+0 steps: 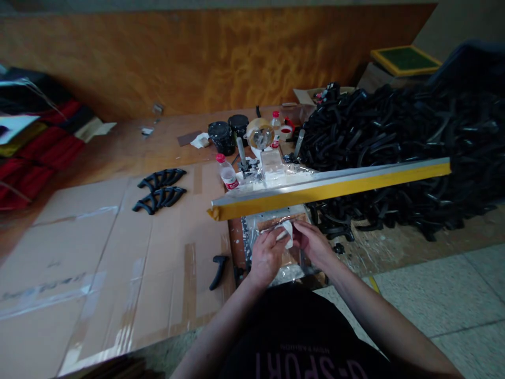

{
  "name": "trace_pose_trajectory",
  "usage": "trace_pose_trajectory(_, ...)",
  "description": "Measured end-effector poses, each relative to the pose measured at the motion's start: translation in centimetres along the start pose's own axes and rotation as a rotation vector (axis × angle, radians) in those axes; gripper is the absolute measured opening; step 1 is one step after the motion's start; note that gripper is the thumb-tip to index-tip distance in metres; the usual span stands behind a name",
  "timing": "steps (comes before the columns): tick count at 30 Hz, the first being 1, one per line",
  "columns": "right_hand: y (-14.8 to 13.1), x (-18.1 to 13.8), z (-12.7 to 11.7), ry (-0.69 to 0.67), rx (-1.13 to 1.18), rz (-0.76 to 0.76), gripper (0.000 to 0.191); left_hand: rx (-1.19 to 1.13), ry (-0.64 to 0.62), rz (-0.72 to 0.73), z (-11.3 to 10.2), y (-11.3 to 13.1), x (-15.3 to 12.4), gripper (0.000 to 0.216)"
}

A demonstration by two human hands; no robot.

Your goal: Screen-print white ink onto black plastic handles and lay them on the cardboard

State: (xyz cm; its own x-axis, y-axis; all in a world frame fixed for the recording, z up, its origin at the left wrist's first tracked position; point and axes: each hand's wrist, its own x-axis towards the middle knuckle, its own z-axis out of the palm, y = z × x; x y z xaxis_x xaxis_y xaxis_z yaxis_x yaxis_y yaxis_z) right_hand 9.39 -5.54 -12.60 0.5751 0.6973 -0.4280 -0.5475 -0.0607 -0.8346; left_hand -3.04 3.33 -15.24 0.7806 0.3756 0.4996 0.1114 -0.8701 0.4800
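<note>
My left hand (266,257) is closed on a crumpled white tissue (289,231), which sticks out between its fingers. Just to its right, my right hand (314,243) has its fingers curled inward by the tissue; what they hold is hidden. Over both hands runs a long bar (331,190), yellow on its front face and silver along the top. A single black curved handle (219,271) lies on the cardboard left of my hands. Farther left, several similar black handles (161,189) sit in two rows.
A large heap of black handles (379,126) covers the right side. Behind the bar stand two bottles with red caps (228,173), black tubs (221,138) and a roll of tape (260,134). Flat cardboard (118,263) spreads left; red bundles (43,137) are stacked beyond.
</note>
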Motion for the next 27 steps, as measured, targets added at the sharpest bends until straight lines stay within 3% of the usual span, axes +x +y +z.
trace_pose_trajectory(3, 0.5, 0.0, -0.1, -0.032, -0.038, -0.050, 0.030, 0.032, -0.038, 0.005, 0.1, -0.2, -0.4, 0.034)
trace_pose_trajectory(6, 1.0, 0.4, -0.2, 0.014, -0.029, -0.092, 0.030, -0.106, -0.045, -0.033, -0.3, -0.3, -0.9, 0.034)
trace_pose_trajectory(8, 1.1, 0.7, -0.4, 0.052, 0.037, -0.066, 0.033, -0.238, -0.027, -0.129, -0.6, -0.6, -1.3, 0.026)
trace_pose_trajectory(11, 1.1, 1.1, -0.5, 0.078, 0.062, -0.045, 0.036, -0.465, 0.040, -0.383, -0.9, -0.9, -1.5, 0.017)
trace_pose_trajectory(14, 1.2, 1.1, -0.4, 0.087, -0.007, -0.110, 0.031, -0.715, 0.123, -0.628, -0.7, -1.2, -1.0, 0.021)
trace_pose_trajectory(16, 1.3, 1.1, -0.2, 0.074, -0.062, -0.151, 0.028, -0.865, 0.099, -0.734, -0.3, -1.4, -0.6, 0.033)
trace_pose_trajectory(20, 1.7, 1.2, 0.0, 0.008, -0.062, -0.138, 0.027, -1.160, -0.019, -0.858, 0.5, -1.7, 0.1, 0.037)
trace_pose_trajectory(24, 1.9, 1.2, -0.3, -0.003, -0.033, -0.110, 0.030, -1.402, 0.043, -0.953, 0.6, -1.7, 0.5, 0.030)
trace_pose_trajectory(27, 1.9, 1.1, -0.4, -0.084, -0.014, -0.007, 0.030, -1.540, 0.050, -1.017, 0.3, -1.3, 0.7, 0.027)
